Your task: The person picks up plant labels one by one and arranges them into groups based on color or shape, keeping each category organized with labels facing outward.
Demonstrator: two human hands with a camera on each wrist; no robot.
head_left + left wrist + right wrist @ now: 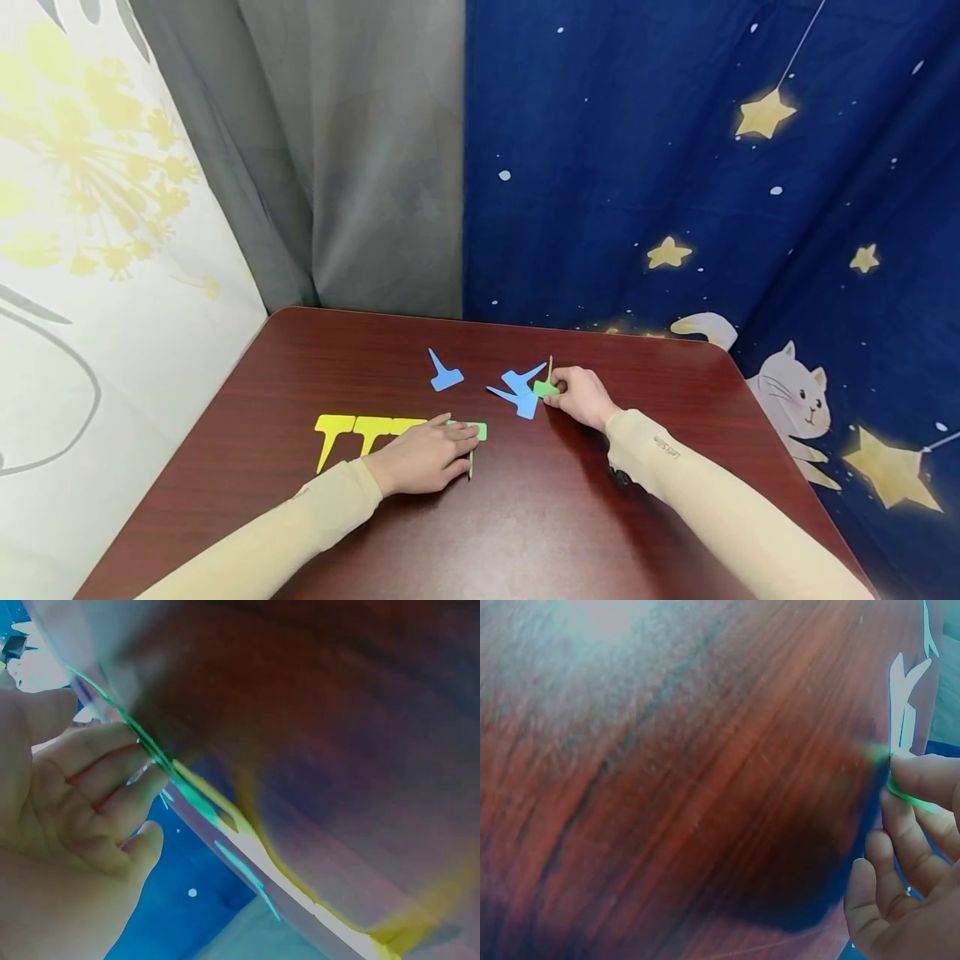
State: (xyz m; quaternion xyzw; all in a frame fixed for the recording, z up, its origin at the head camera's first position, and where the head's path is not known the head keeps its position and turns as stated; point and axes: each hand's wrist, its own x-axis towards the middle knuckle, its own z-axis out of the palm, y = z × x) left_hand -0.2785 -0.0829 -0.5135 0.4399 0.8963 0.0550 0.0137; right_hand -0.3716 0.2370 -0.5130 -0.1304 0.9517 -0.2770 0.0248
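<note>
Table (pixel 555 517) underneath, left hand (pixel 426 457) rests relaxed, right (pixel 583 397) pinches green tag (pixel 543 389), stem (pixel 551 369) pointing away.

Left hand (pixel 426 454) relaxed, right hand (pixel 583 397) pinched

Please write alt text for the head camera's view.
A person's right hand pinches a green tag beside blue tags on a brown table; the left hand covers part of a row of yellow and green tags.

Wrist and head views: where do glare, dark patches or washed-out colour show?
Head: mostly clear, faint sheen on the table; left wrist: hazy table, yellow tags washed toward white; right wrist: bright glare at upper left, dark patch beside the right hand.
</note>
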